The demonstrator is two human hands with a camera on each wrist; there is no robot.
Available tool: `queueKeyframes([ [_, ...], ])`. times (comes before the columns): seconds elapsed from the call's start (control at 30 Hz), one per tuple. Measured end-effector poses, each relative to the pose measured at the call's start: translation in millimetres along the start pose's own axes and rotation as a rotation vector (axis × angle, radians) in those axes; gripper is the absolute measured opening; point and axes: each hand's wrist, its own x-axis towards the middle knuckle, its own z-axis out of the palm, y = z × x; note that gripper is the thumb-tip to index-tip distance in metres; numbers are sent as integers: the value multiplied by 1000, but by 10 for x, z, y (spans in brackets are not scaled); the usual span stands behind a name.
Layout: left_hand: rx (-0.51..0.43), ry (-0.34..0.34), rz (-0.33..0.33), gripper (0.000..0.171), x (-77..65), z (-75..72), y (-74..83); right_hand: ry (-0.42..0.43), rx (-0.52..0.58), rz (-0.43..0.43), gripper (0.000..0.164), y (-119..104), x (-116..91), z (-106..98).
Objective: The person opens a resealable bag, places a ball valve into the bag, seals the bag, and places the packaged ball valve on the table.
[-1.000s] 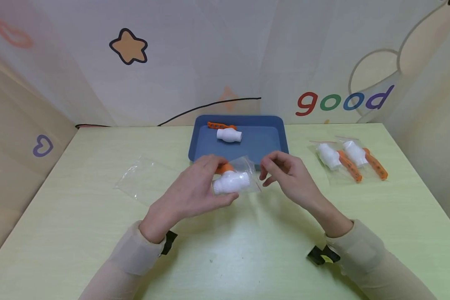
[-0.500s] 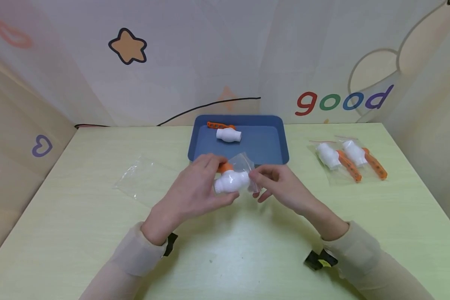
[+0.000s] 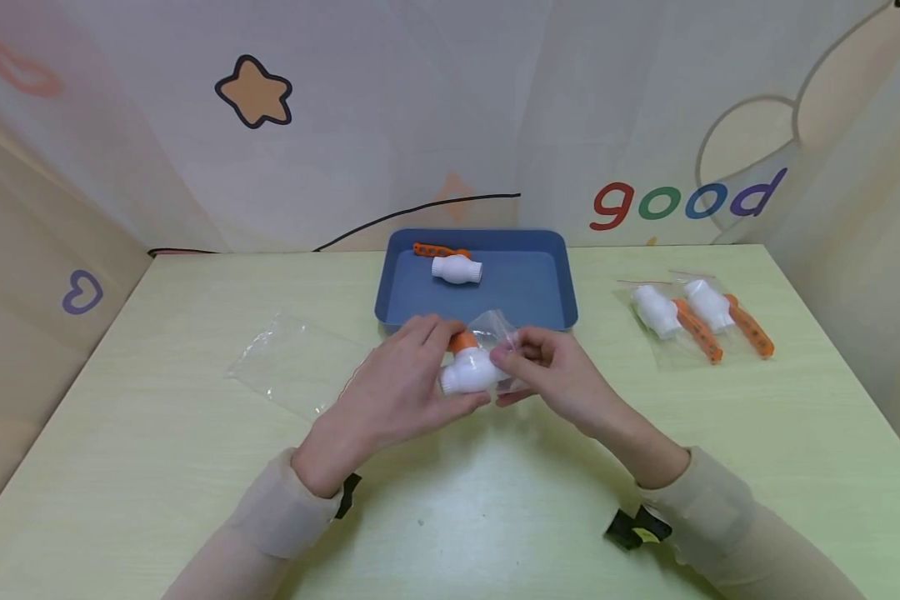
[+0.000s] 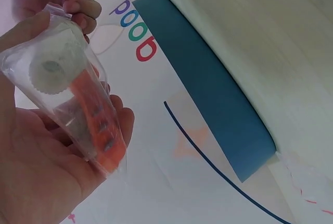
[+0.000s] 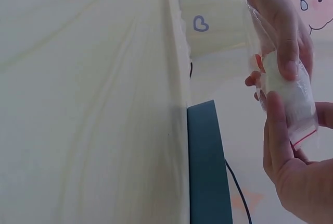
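Hands, moved vs 1 s ago: lt hand [image 3: 401, 387] + bagged valve [image 3: 468, 373] a touch twd 3 o'clock; rt hand [image 3: 566, 383] in from just off held bag [image 3: 492, 325], now at its end.
Lt hand: curled round bagged valve, orange handle [image 4: 99, 120] alongside palm.
Bagged valve: btwn hands, over table [image 3: 450, 542], 6 o'clock of blue tray [image 3: 521, 287]. Prob. light, stiff plastic, not fragile.
Held bag: thin clear film, soft, likely slippery; valve may slide inside it.
White body: best grip prob. thro' film round the thick middle, handle braced in palm.
Red-line end: red line [image 5: 304, 138] marks flat film, prob. best pinched btwn thumb + finger.
Rt hand: thumb + fingers pinching held bag's end.
Clock ctr for counts: bagged valve, head view, L→R.
Loose bag, 9 o'clock: 1 [image 3: 292, 362], flat, looks empty.
Ctr: 1 valve, 1 bag.
Tray, 12 o'clock: 1, w/ 1 unbagged valve [image 3: 457, 269].
Side valves, just shy of 3 o'clock: 2, each bagged: inner valve [image 3: 656, 312], outer valve [image 3: 708, 306].
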Motion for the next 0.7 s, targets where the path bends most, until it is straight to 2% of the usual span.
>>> queueKeyframes([
  [0.13, -19, 7, -8, 70, -5, 3, 0, 18, -7, -8, 33, -5, -1, -4],
  [0.27, -81, -3, -43, 71, -2, -19, 15, 45, -22, -17, 32, -8, 0, -13],
  [0.43, -191, -5, -93, 53, 0, -40, 25, 69, -27, -32, 28, -3, 4, -14],
  [0.6, -305, 18, -87, 35, 5, -56, 15, 88, -33, -48, 22, 11, 14, -7],
  [0.7, -373, 25, -95, 31, 12, -74, 3, 103, -44, -57, 22, 15, 19, -7],
])
